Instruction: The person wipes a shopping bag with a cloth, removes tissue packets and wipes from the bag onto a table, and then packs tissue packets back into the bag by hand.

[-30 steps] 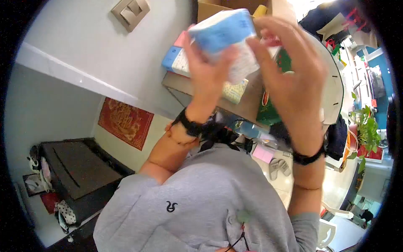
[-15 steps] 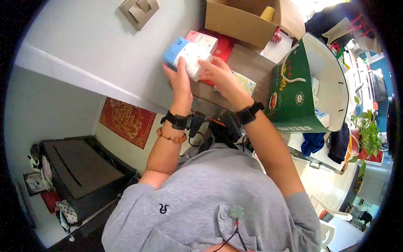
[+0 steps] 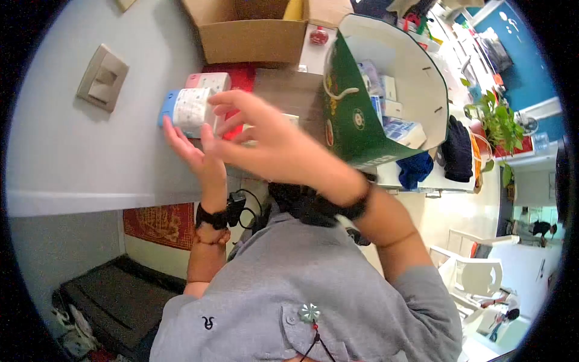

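Observation:
A blue-and-white dotted pack (image 3: 192, 108), which looks like tissues, stands by the wall in front of a pink-and-white pack (image 3: 212, 81). My left hand (image 3: 198, 158) lies along the near side of the blue pack, fingers stretched out, the fingertips at its lower edge. To the right, my right hand (image 3: 265, 136) is raised with its fingers apart and nothing in it. Its fingertips overlap the pack's right side in view; whether they touch cannot be made out. Behind my right hand a pale yellow pack (image 3: 291, 119) is mostly hidden.
A large green paper bag (image 3: 356, 120) holding several small packs stands at the right on the wooden surface (image 3: 289, 90). Behind is an open cardboard box (image 3: 250, 42). Red paper (image 3: 241, 77) lies under the packs. A wall switch (image 3: 102, 78) is at the left.
My view has turned, so things sit further left. My right hand has come off the blue-and-white pack and spread its fingers. My left hand has slid lower along the pack.

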Tool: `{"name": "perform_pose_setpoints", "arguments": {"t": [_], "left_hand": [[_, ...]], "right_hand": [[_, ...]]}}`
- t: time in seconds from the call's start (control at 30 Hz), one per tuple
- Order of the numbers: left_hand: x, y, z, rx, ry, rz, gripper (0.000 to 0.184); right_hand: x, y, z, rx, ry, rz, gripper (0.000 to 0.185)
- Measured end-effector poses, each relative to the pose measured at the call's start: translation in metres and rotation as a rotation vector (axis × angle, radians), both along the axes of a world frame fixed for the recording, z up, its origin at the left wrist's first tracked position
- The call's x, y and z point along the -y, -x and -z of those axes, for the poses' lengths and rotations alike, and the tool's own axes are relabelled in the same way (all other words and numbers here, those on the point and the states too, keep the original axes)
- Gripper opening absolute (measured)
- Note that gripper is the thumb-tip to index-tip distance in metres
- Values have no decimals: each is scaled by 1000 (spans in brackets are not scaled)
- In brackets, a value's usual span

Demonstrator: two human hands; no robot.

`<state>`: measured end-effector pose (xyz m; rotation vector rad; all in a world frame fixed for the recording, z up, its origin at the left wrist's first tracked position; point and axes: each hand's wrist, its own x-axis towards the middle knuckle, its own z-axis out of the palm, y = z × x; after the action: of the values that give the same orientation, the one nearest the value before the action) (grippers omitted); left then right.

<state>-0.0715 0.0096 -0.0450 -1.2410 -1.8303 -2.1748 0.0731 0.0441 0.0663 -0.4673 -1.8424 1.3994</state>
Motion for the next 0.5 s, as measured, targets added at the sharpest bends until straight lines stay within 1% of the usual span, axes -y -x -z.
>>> {"name": "perform_pose_setpoints", "arguments": {"t": [0.03,0.07,0.13,0.17,0.2,0.23,0.27,0.3,0.37,0.4,0.47,0.5], "left_hand": [[2,-12,-21,-70,-28,71,69],[4,-21,-39,-232,1,187,65],[6,-41,-72,-561,54,419,58],[2,-59,-84,-608,10,538,55],[-5,-79,-92,-654,-37,657,53],[-12,-97,-97,-692,-55,731,52],[-17,-112,-99,-729,-73,808,51],[-17,-125,-100,-779,-54,821,51],[-21,-144,-100,-876,-25,837,50],[-22,-148,-97,-863,-38,838,49],[-25,-154,-87,-838,-53,834,48],[-26,-156,-84,-834,-64,815,48]], "right_hand": [[1,-34,-39,57,-145,-16,45],[-7,-63,-65,69,-378,57,38],[-25,-113,-112,161,-430,212,30],[-45,-137,-120,204,-254,215,28],[-74,-162,-137,618,-340,240,32],[-100,-177,-133,673,-570,199,33],[-120,-191,-125,855,-552,127,35],[-132,-204,-115,1036,-528,54,36],[-121,-214,-105,1546,-376,41,60],[-118,-217,-99,1614,-299,-54,66],[-124,-234,-61,1562,-410,-222,64],[-119,-229,-57,1626,-405,-194,63]]}}
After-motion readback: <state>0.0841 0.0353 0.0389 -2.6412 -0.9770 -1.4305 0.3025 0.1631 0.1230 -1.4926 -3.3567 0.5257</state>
